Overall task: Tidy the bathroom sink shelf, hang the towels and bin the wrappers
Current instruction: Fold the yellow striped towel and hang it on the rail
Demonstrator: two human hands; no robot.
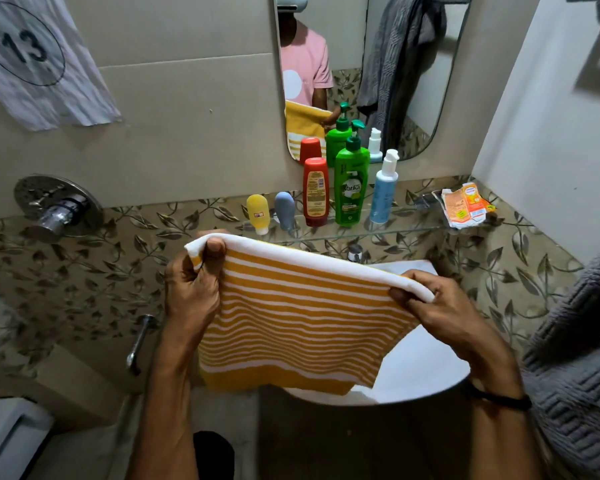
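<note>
The left hand [193,285] and right hand [447,313] each pinch a top corner of the yellow striped towel [302,320], which hangs between them, low and middle. Above, a green bottle [351,188] says "Vatika". Upper left, a cloth [39,60] says "13".

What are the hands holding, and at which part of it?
The yellow striped towel, by its white top edge: the left hand has its grip on the left corner, the right hand on the right corner.

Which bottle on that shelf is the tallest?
The green bottle: its pump rises above the red bottle and the blue bottle beside it.
</note>
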